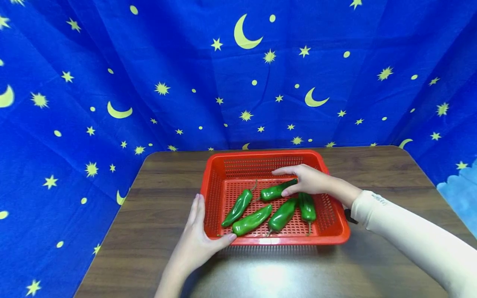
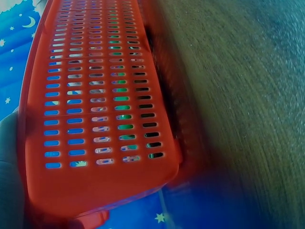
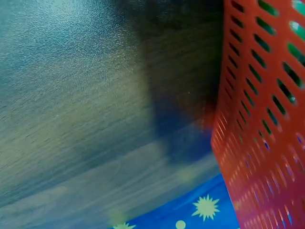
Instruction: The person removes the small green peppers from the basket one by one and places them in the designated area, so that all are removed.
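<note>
Several green peppers [image 1: 251, 220] lie in a red plastic basket [image 1: 273, 241]. My right hand [image 1: 311, 180] reaches over the basket's right side, above the pepper at the back [image 1: 271, 193]. Its thumb touches that pepper's near side, while a straight finger extends beyond its far side. Part of another pepper [image 1: 307, 209] lies under this hand. My left hand [image 1: 197, 238] rests at the front left corner, fingers straight along the left side and thumb on the front rim. In the left wrist view, the slotted basket wall [image 2: 100, 183] fills the left half, with green showing through.
The basket stands on a brown wooden table [image 1: 164, 182]. A blue curtain [image 1: 193, 62] with yellow moons and stars hangs behind and to the sides. A small dark object [image 1: 349, 216] shows by the right sleeve. The basket's side [image 3: 267, 143] fills the right wrist view's right edge.
</note>
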Demonstrator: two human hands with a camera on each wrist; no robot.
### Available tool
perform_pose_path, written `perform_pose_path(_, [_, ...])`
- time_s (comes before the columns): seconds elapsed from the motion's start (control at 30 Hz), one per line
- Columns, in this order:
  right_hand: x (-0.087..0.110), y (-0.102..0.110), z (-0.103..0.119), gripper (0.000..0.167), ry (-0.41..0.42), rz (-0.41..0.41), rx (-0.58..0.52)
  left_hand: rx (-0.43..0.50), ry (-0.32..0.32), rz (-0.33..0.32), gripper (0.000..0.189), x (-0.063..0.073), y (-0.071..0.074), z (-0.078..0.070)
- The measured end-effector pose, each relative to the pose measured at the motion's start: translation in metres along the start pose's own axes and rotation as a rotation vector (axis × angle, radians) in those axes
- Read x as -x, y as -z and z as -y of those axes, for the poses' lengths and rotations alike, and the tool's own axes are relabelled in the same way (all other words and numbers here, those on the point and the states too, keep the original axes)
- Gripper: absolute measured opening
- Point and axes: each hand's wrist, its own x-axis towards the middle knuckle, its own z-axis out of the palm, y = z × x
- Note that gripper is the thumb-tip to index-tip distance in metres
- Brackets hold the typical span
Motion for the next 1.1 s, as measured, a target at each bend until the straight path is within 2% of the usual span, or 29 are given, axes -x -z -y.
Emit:
perform_pose_path(0.2, [-0.007,-0.007,-0.006,0.066,0.014,0.069,0.133,0.005,0.008,0.008,0.132,0.000,-0.001,-0.001])
perform_pose_path(0.4, [-0.010,-0.014,-0.008,0.060,0.050,0.112,0.220,0.007,0.003,-0.007,0.132,0.001,-0.001,0.000])
perform_pose_path(0.67, [-0.011,-0.019,-0.009,0.048,0.105,0.130,0.246,0.003,-0.005,-0.016,0.132,0.002,-0.003,0.001])
perform_pose_path(0.83, [-0.013,-0.019,-0.011,0.050,0.121,0.126,0.267,0.002,-0.025,-0.028,0.133,0.001,-0.003,0.002])
perform_pose_path(1.1, [-0.014,-0.019,-0.013,0.051,0.130,0.133,0.297,0.020,-0.004,-0.015,0.133,0.001,-0.002,0.001])
